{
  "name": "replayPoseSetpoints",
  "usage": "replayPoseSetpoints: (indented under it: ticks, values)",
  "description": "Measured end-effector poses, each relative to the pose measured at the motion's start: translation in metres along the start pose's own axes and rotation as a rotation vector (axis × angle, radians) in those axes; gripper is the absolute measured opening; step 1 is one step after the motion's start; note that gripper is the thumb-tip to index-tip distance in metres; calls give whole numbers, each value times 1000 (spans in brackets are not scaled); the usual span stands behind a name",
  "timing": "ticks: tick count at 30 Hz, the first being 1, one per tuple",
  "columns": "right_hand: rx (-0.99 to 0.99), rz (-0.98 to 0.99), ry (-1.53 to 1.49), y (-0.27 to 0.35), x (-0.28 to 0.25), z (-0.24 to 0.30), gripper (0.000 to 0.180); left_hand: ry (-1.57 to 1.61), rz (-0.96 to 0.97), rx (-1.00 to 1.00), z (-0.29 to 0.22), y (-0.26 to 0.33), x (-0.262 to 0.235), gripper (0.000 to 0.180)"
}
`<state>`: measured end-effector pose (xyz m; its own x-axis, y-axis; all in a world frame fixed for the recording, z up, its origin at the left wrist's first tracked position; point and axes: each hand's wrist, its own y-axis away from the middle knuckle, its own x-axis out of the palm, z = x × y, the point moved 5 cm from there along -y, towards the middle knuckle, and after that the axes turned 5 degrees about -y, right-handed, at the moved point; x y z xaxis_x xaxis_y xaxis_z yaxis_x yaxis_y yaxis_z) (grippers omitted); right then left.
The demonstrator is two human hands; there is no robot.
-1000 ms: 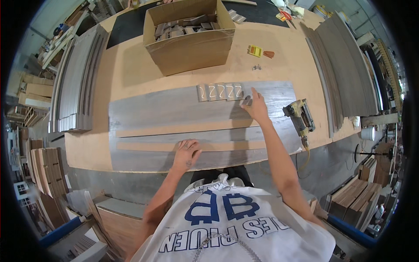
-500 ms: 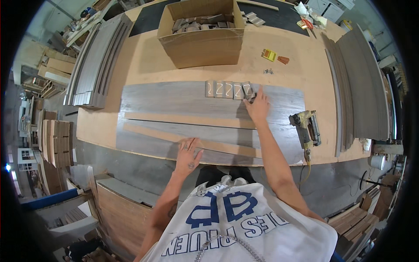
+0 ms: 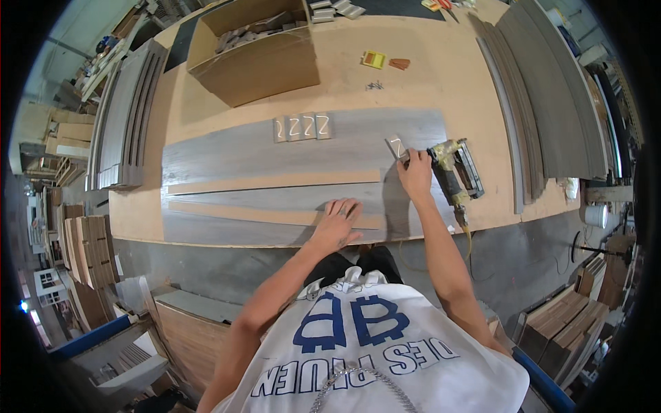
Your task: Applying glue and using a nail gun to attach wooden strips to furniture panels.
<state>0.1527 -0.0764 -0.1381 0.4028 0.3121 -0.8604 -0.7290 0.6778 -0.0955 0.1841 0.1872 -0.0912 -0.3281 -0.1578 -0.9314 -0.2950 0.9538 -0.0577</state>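
Observation:
My right hand [image 3: 415, 172] pinches a small wood block [image 3: 397, 146] that carries a white squiggle of glue, just left of a nail gun [image 3: 457, 173]. With fingers spread, my left hand [image 3: 337, 221] rests on the nearer of two narrow tan strips [image 3: 268, 215]. The farther strip [image 3: 275, 182] lies beyond it; both are on a wide grey wood-grain panel [image 3: 227, 155]. Several similar blocks [image 3: 303, 126] with white glue squiggles stand side by side in a row near the panel's far edge.
An open cardboard box [image 3: 265, 69] of small wood pieces stands at the back left. Grey panels [image 3: 127, 117] are stacked at the left, more boards [image 3: 551, 103] at the right. A yellow packet [image 3: 374, 59] and loose nails [image 3: 374, 86] lie beyond the panel. A hose [image 3: 469, 241] trails off the gun.
My right hand has taken the rightmost glued block out of the row and carried it right, toward the nail gun. My left hand has slid right along the nearer strip. The view has shifted right.

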Motion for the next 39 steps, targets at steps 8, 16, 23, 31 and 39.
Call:
replayPoseSetpoints:
  ticks: [8,16,23,31,39]
  values:
    - [167,40,-217,81,-46,-26,47,-83,145,44,9,-14,23,58]
    - [71,45,-197,121,-56,-34,46,-146,176,1,9,-10,27,60]
    - [-202,275,-188,135,-45,14,47,24,125,154,9,-17,11,56]
    - [-200,295,-231,133,-42,13,48,62,127,81,9,-24,15,55]
    - [-238,349,-222,132,-33,16,51,48,111,87,3,-27,18,54]
